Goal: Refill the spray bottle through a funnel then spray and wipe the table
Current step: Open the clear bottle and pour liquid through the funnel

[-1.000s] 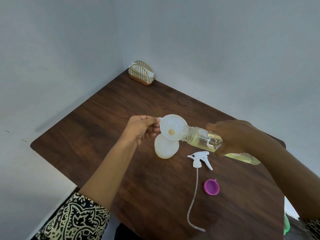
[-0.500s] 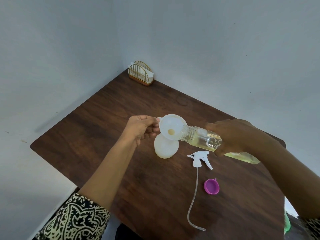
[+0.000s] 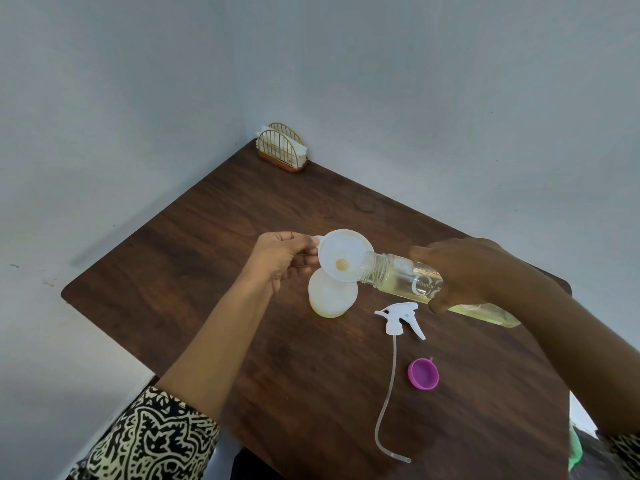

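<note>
- My left hand [image 3: 280, 259] pinches the small tab on the rim of the white funnel [image 3: 343, 259], thumb and fingers pressed together on it
- The funnel sits tilted in the neck of the white spray bottle [image 3: 332, 299], which stands upright on the tabletop [image 3: 194, 258] just below and to the right of my left hand
- A small pool of yellowish liquid shows at the bottom of the funnel's cone
- My right hand [image 3: 464, 271] is wrapped around a clear refill bottle [image 3: 398, 277] of pale yellow liquid, held nearly on its side
- The refill bottle's open mouth touches the right rim of the funnel, between my two hands; its far end sticks out past my right wrist
- The white spray trigger head [image 3: 401, 318] lies on the tabletop just beneath my right hand, its thin clear tube [image 3: 388, 403] trailing back toward me
- A purple cap [image 3: 423, 374] lies open side up nearer to me than my right hand, just right of the tube
- A gold wire napkin holder [image 3: 281, 147] stands at the far corner of the tabletop, well beyond my left hand
- Something green [image 3: 575, 448] peeks in by my right forearm at the tabletop's edge; I cannot tell what it is
</note>
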Motion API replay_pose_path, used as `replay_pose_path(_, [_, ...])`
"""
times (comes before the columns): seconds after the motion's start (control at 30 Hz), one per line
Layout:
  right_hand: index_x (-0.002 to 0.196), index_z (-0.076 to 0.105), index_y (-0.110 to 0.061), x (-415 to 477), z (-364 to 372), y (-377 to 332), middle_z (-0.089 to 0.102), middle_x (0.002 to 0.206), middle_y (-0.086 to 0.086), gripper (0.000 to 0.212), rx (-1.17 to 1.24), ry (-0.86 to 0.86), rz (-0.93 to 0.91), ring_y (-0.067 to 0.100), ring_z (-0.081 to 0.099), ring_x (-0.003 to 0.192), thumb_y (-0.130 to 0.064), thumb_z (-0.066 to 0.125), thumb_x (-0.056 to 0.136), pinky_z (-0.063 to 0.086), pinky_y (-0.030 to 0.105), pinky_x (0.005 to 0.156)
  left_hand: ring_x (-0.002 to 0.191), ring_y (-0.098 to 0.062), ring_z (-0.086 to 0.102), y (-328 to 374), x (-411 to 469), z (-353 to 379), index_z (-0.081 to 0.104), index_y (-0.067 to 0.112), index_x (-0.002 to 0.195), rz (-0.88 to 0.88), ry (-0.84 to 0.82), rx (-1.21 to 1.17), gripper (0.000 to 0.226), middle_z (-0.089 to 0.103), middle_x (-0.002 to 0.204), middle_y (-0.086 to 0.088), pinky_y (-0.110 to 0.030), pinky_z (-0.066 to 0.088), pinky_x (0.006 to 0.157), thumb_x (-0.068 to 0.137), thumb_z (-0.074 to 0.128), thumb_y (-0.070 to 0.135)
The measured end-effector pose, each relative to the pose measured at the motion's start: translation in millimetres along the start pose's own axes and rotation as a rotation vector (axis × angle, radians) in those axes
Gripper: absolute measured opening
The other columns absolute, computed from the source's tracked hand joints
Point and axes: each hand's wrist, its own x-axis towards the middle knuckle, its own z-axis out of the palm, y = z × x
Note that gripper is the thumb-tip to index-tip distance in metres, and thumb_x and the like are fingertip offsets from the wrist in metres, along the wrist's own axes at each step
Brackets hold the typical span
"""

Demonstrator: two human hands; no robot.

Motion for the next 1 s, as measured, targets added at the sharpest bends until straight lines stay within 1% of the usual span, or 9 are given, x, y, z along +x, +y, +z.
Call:
replay_pose_path(0.3, [0.112, 0.045, -0.036, 3.3, -1.1, -0.3, 0.035, 0.066, -0.02, 0.061, -0.004, -0.002, -0.01, 0.006, 0.043, 0.067, -0.052, 0.075, 0.062, 0.021, 0.018, 0.047, 0.052, -0.007, 0.069, 0.3, 1.3, -0.2, 0.073, 0.008, 0.082, -0.009, -0.002, 0.001, 0.005, 0.074, 0.062, -0.001, -0.02, 0.055, 0.048, 0.085, 0.072, 0.011])
replay_pose_path(0.4, [0.113, 0.045, -0.035, 3.1, -2.4, -0.6, 0.037, 0.068, -0.019, 0.06, 0.0, -0.01, -0.011, 0.006, 0.043, 0.068, -0.051, 0.075, 0.063, 0.021, 0.017, 0.047, 0.052, -0.007, 0.068, 0.0, 1.8, -0.3, 0.074, 0.008, 0.082, -0.008, 0.0, 0.008, 0.005, 0.074, 0.062, -0.001, -0.02, 0.054, 0.048, 0.085, 0.072, 0.011])
replay_pose_path(0.5, [0.115, 0.045, -0.034, 2.6, -4.2, -1.3, 0.04, 0.074, -0.017, 0.061, -0.001, -0.021, -0.005, 0.007, 0.045, 0.071, -0.051, 0.075, 0.064, 0.021, 0.017, 0.047, 0.051, -0.007, 0.068, -0.2, 2.2, -0.4, 0.074, 0.007, 0.083, -0.007, -0.004, 0.006, 0.005, 0.073, 0.061, -0.001, -0.02, 0.054, 0.047, 0.085, 0.072, 0.011])
replay_pose_path(0.63, [0.112, 0.044, -0.034, 1.4, -4.8, -2.0, 0.035, 0.066, -0.018, 0.059, 0.0, -0.019, 0.005, 0.007, 0.043, 0.068, -0.049, 0.075, 0.064, 0.021, 0.019, 0.047, 0.05, -0.007, 0.068, 0.1, 2.8, -0.1, 0.073, 0.005, 0.083, -0.003, -0.006, 0.002, 0.005, 0.073, 0.06, -0.001, -0.021, 0.054, 0.047, 0.085, 0.072, 0.01])
replay_pose_path(0.83, [0.116, 0.044, -0.032, 0.8, -6.7, -3.3, 0.034, 0.068, -0.017, 0.061, -0.001, -0.023, -0.002, 0.01, 0.046, 0.074, -0.049, 0.075, 0.066, 0.021, 0.019, 0.047, 0.051, -0.007, 0.068, -0.5, 3.1, -0.5, 0.074, 0.006, 0.083, -0.002, -0.003, 0.01, 0.005, 0.073, 0.061, -0.001, -0.021, 0.054, 0.047, 0.085, 0.072, 0.011])
replay_pose_path(0.9, [0.117, 0.044, -0.032, 0.7, -6.9, -3.4, 0.035, 0.069, -0.018, 0.062, 0.005, -0.022, 0.0, 0.009, 0.045, 0.073, -0.048, 0.075, 0.066, 0.022, 0.018, 0.048, 0.052, -0.007, 0.068, -0.5, 3.0, -0.6, 0.074, 0.007, 0.084, -0.001, 0.0, 0.012, 0.005, 0.073, 0.061, -0.001, -0.021, 0.054, 0.048, 0.085, 0.073, 0.011])
replay_pose_path(1.0, [0.118, 0.044, -0.032, 1.2, -7.0, -3.6, 0.034, 0.067, -0.019, 0.062, 0.001, -0.025, -0.001, 0.005, 0.041, 0.066, -0.048, 0.075, 0.067, 0.021, 0.018, 0.047, 0.051, -0.007, 0.068, -0.3, 2.6, -0.7, 0.074, 0.007, 0.084, -0.003, 0.002, 0.014, 0.005, 0.073, 0.062, -0.001, -0.02, 0.054, 0.047, 0.085, 0.073, 0.011])
